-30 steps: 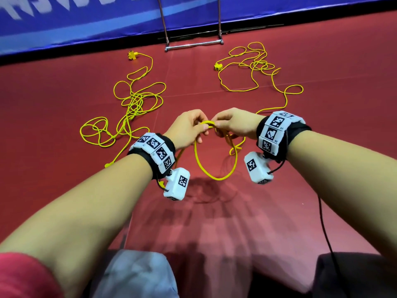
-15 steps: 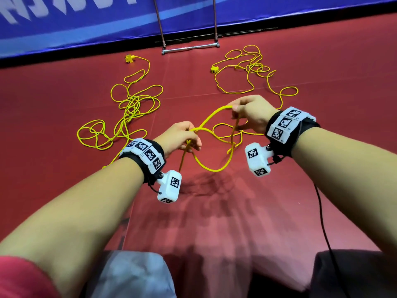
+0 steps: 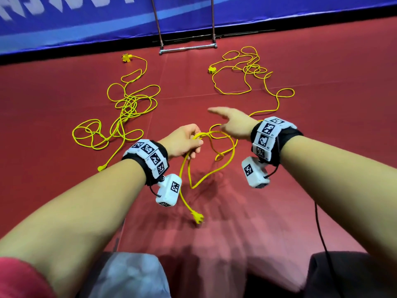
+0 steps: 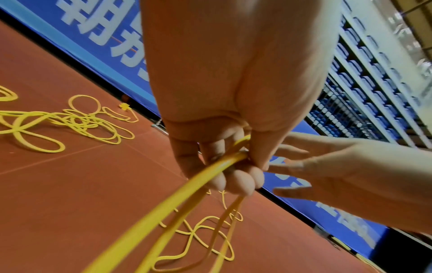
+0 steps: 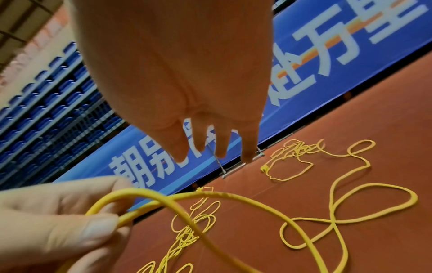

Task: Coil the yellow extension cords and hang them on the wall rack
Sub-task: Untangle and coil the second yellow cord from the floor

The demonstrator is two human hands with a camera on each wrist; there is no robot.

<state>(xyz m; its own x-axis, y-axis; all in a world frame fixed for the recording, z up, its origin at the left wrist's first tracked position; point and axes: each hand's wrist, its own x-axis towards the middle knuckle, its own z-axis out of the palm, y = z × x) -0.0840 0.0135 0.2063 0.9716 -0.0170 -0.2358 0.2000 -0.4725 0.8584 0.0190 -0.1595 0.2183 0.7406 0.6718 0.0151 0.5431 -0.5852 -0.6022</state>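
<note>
The red floor (image 3: 322, 190) fills most of the head view, with a blue banner (image 3: 86, 22) bearing white characters along its far edge. A metal rack (image 3: 187, 48) stands against the banner, its base bar resting on the floor.

Two yellow cords lie on the floor. The left cord (image 3: 129, 104) is spread in a loose tangle well left of the hands, its socket end near the banner and its plug end near the left forearm. The right cord (image 3: 247, 69) is piled in loose loops right of the rack; from there it trails toward the person and rises into the hands.

The left hand (image 3: 184, 140) holds that right cord. Its fingers (image 4: 236, 181) are curled round two or more strands and the thumb presses them in, as the left wrist view shows. A loop (image 3: 214, 168) hangs below the fist, clear of the floor, and the plug (image 3: 198, 218) dangles lower, near the floor; whether it touches cannot be told.

The right hand (image 3: 234, 123) is just beside the left, palm down, its fingers (image 5: 219, 146) straight and spread, holding nothing. It is blurred in the head view. The cord passes under it, apart from the fingers.

Both wrists wear white marker bands (image 3: 150, 155) with small white cameras (image 3: 168, 190) hung beneath.
</note>
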